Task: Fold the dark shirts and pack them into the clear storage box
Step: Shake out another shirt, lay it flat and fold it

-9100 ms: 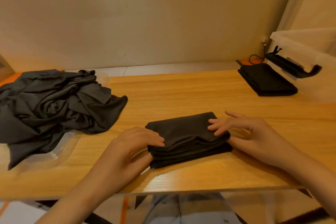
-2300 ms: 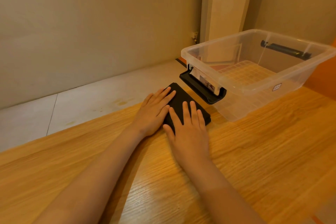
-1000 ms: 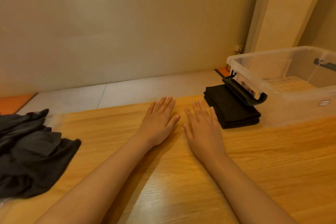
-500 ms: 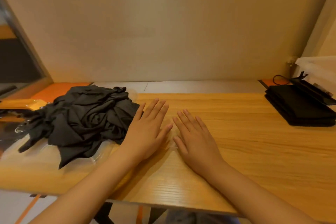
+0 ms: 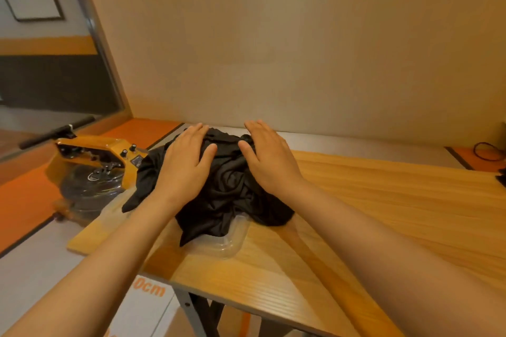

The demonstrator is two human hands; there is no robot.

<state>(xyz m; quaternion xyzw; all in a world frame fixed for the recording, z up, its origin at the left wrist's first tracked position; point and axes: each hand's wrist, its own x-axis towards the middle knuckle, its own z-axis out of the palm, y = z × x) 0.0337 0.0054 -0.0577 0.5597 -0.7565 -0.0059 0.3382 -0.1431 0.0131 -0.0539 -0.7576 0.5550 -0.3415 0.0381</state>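
Dark shirts (image 5: pixel 232 186) lie in a messy heap on a clear tray (image 5: pixel 232 241) at the left end of the bench (image 5: pixel 383 213). My left grip (image 5: pixel 189 161) and right grip (image 5: pixel 269 157) rest flat on top, fingers wide, holding nothing. None of this heap is folded yet, I think. I cannot see the box.

A crumpled heap of dark shirts (image 5: pixel 230 189) lies on the light wooden desk (image 5: pixel 383 200), partly on a clear flat plastic lid (image 5: pixel 232 238) whose rounded corner shows in front of the cloth. The left hand (image 5: pixel 186 164) and the right hand (image 5: pixel 269 157) both rest on the heap, near each other but apart, with straight fingers (image 5: pixel 191 134). Beyond the left end of the desk stands a yellow machine (image 5: pixel 90 161).
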